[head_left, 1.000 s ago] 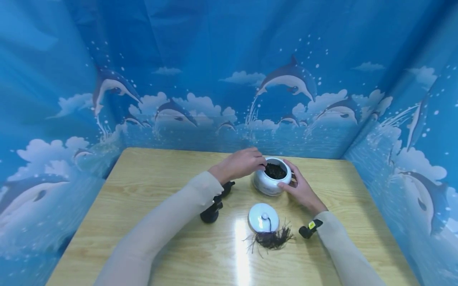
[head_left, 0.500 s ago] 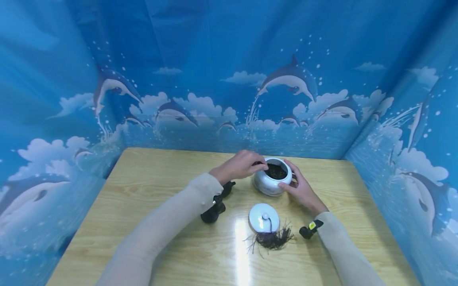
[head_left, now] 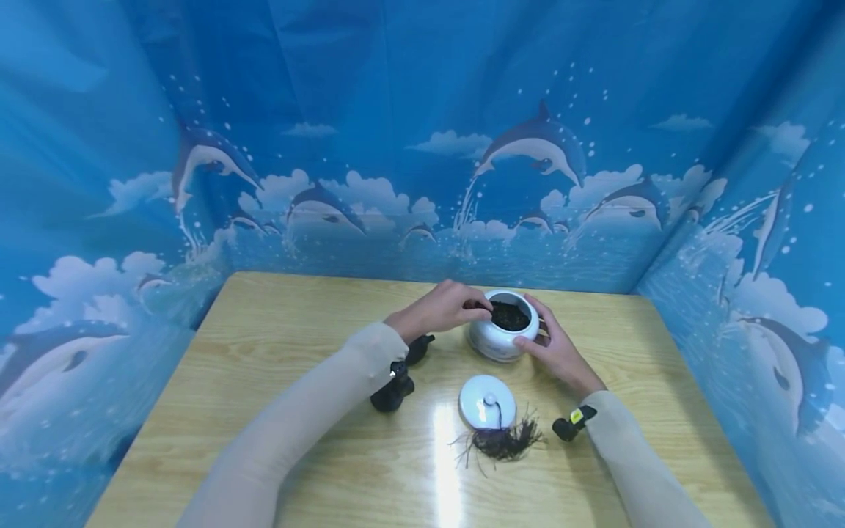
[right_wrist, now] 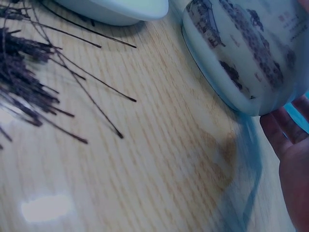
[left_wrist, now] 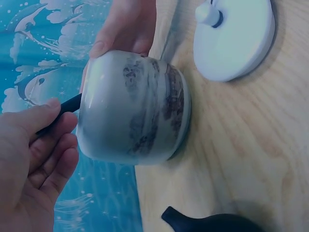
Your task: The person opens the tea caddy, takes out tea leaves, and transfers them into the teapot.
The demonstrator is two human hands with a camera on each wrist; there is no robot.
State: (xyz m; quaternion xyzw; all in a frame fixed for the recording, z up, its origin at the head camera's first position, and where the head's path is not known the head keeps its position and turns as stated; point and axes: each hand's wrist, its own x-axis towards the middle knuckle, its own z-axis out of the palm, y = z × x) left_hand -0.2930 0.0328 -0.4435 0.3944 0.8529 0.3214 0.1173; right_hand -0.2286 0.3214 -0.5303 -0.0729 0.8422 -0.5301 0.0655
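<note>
A white porcelain jar (head_left: pixel 496 343) with a printed landscape (left_wrist: pixel 140 106) stands on the table, its mouth full of dark, leaf-like bits (head_left: pixel 510 317). My left hand (head_left: pixel 447 306) is at the rim's left side. Between thumb and fingers it pinches a slim black handle (left_wrist: pixel 71 103), whose far end is hidden inside the jar. On the jar's right side, my right hand (head_left: pixel 557 352) grips the wall, thumb in front and fingers behind. The round white lid (head_left: pixel 485 403), knob up, lies in front of the jar.
A bundle of thin dark strands (head_left: pixel 503 442) lies against the lid's near edge. A black object with a short spout (left_wrist: pixel 217 222) sits left of the jar, partly under my left forearm. Behind the wooden table (head_left: pixel 317 469) hangs a dolphin-print curtain (head_left: pixel 370 110).
My left hand has shifted and turned slightly at the jar's rim, its thumb now showing more. The right hand, jar and lid stay put.
</note>
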